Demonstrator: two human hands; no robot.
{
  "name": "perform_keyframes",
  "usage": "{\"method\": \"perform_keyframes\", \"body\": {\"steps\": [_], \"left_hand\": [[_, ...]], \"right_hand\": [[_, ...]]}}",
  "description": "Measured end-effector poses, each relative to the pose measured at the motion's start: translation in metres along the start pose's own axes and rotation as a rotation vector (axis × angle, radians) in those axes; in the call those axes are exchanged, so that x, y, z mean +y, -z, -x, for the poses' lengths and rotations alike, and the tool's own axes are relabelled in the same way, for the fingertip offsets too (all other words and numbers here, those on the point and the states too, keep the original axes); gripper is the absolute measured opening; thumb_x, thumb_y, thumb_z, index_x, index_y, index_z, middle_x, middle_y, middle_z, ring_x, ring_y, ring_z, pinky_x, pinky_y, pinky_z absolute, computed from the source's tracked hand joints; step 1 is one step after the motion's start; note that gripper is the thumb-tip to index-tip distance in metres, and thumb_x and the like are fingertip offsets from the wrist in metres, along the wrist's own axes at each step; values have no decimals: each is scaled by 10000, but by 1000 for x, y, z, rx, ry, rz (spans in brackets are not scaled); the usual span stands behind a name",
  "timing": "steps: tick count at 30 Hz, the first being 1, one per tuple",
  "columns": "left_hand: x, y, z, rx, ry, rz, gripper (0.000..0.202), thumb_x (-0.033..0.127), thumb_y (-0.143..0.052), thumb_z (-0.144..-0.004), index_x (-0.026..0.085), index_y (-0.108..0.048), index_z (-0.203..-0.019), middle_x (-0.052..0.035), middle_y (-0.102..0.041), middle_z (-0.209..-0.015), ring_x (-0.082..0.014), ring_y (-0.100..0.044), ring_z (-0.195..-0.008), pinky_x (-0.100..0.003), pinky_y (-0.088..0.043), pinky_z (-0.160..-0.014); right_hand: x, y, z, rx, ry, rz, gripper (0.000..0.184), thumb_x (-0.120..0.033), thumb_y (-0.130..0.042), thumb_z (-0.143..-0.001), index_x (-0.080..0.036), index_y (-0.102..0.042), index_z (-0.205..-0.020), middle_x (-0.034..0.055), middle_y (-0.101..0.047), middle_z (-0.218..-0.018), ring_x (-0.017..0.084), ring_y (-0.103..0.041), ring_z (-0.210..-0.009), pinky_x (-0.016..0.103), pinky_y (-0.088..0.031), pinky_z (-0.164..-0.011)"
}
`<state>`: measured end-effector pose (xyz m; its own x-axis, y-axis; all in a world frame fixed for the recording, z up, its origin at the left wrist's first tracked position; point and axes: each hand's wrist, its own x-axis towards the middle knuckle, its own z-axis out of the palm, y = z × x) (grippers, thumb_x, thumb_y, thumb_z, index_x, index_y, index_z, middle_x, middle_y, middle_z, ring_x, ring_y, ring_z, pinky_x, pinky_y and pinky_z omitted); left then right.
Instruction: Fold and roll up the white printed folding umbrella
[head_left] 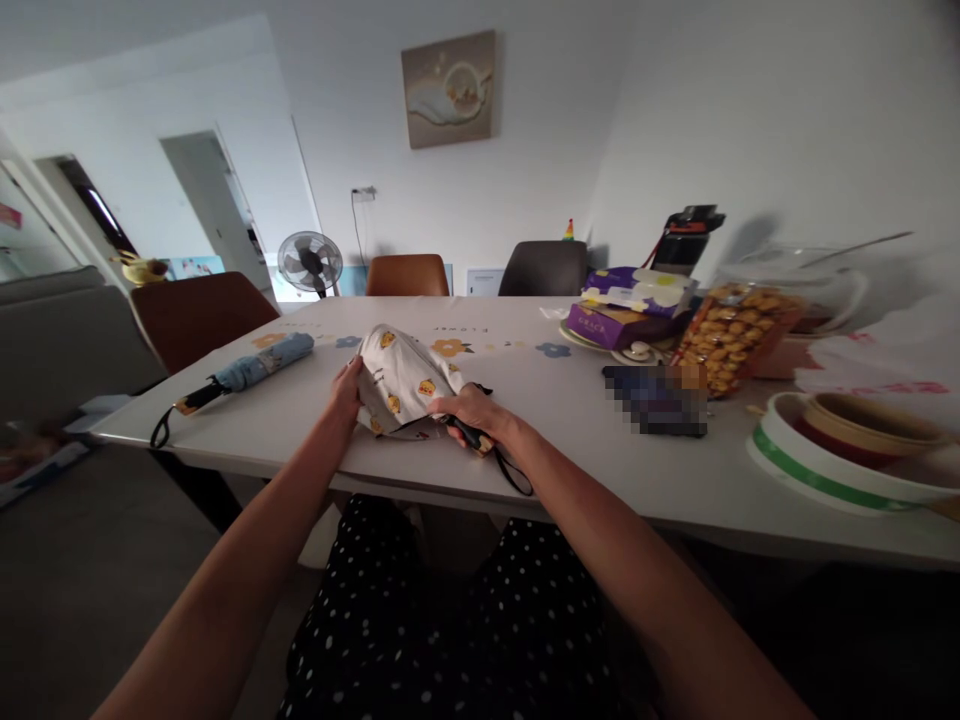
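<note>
A white umbrella (397,378) with small yellow and brown prints lies between my hands, its cloth loose and bunched, over the near part of the table. My right hand (474,412) is closed round its lower end by the black handle, from which a dark wrist strap hangs at the table's front edge. At the far left side of the cloth, my left hand (348,390) grips the fabric, its fingers partly hidden behind it. A folded blue umbrella (266,364) with a black handle and strap rests to the left, apart from my hands.
On the white table (570,450), a dark pixelated object (656,400) lies right of my hands. Behind it are a jar of nuts (731,335), purple tissue packs (611,325) and a black bottle (682,240). Stacked bowls (810,465) stand at the right edge. Chairs (544,268) line the far side.
</note>
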<state>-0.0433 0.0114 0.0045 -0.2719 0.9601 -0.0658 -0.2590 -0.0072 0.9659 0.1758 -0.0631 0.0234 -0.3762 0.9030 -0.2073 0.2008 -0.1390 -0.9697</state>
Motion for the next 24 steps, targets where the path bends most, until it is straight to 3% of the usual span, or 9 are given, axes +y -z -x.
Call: {"method": "perform_keyframes", "body": {"steps": [3, 7, 10, 13, 15, 17, 20, 24], "left_hand": [[-3, 1, 2, 238, -314, -156, 264, 387, -556, -800, 183, -475, -653, 41, -435, -552, -92, -422, -543, -191, -324, -491], [-3, -2, 5, 293, -361, -339, 325, 367, -529, -831, 178, -447, -580, 18, -438, -565, -103, -429, -590, -197, -312, -482], [-1, -8, 10, 165, -236, -247, 327, 443, -518, -831, 164, -534, -661, -9, -522, -609, -121, -497, -612, -198, -361, -482], [-1, -14, 20, -147, -12, -35, 409, 530, -515, -805, 131, -601, -829, -45, -605, -661, -145, -566, -603, -217, -445, -493], [-1, -16, 26, -377, 81, 12, 360, 450, -609, -766, 104, -616, -863, -62, -633, -683, -146, -587, -590, -230, -490, -513], [-1, -16, 28, -511, 108, 11, 229, 257, -698, -703, 88, -626, -842, -65, -649, -722, -132, -598, -591, -229, -521, -543], [1, -13, 26, -510, 133, 42, 146, 41, -680, -646, 84, -624, -773, -58, -648, -759, -105, -602, -599, -202, -538, -572], [6, -8, 21, -452, 133, 129, 141, -42, -589, -649, 87, -599, -702, -44, -636, -721, -93, -609, -600, -182, -543, -601]], "right_hand": [[2, 0, -3, -76, 7, -51, 231, -338, -620, -727, -153, -512, -639, -24, -484, -354, 99, -420, -270, 204, -383, -275], [2, 0, -4, -116, 22, -144, 237, -344, -619, -737, -154, -507, -651, -38, -471, -363, 83, -405, -286, 201, -400, -300], [1, 2, -2, -109, 28, -171, 246, -352, -619, -738, -150, -507, -653, -38, -468, -370, 88, -415, -290, 203, -388, -303], [-1, 5, -1, -78, 55, -219, 251, -358, -585, -770, -138, -521, -667, -35, -461, -370, 94, -433, -295, 194, -363, -306], [-1, 7, -2, -40, 74, -266, 253, -358, -568, -787, -134, -527, -677, -35, -460, -373, 92, -436, -299, 190, -356, -311], [-1, 9, -4, 1, 99, -314, 272, -378, -569, -794, -134, -526, -681, -36, -460, -378, 89, -432, -302, 191, -362, -320], [-2, 10, -6, 49, 126, -374, 334, -445, -564, -802, -142, -514, -670, -42, -445, -371, 85, -415, -297, 197, -367, -326], [-5, 12, -5, 92, 110, -416, 298, -390, -556, -814, -145, -505, -651, -41, -438, -365, 84, -414, -302, 195, -360, -324]]}}
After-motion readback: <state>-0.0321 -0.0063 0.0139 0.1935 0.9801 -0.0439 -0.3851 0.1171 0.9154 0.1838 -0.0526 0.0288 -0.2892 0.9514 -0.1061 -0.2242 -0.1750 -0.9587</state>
